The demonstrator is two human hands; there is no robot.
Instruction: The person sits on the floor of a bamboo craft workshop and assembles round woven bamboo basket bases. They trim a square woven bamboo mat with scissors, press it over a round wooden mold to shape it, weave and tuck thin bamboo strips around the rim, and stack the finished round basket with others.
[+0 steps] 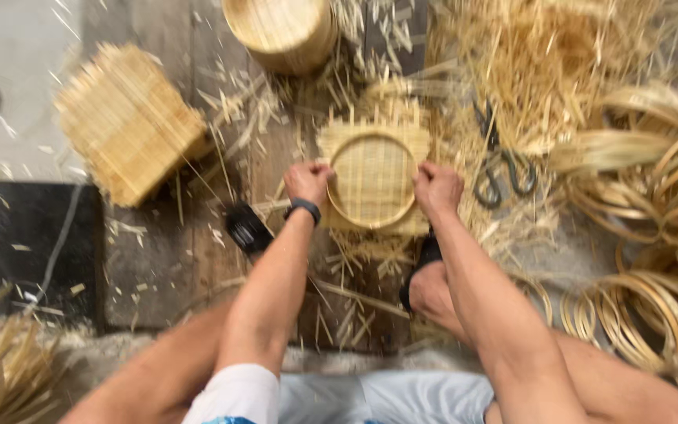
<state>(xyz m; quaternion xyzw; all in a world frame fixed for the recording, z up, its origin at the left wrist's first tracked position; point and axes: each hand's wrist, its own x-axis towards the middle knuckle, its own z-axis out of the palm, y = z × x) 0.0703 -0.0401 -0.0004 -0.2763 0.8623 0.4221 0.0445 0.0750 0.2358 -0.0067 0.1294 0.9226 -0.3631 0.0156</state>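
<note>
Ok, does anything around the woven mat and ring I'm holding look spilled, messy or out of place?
Yes. Bamboo offcuts lie strewn over the wooden floor, and scissors sit half-buried in shavings right of the right hand. The woven mat and stack of mats look intact.

Bright, even daylight; soft shadows; overall motion blur

Dark, worn wooden plank floor (pixel 158 259), strewn with pale straw offcuts (pixel 512 71); stacked square woven bamboo mats (pixel 127 122) upper left, coiled bamboo hoops (pixel 653 306) right, black iron scissors (pixel 500 169) centre-right.
</note>
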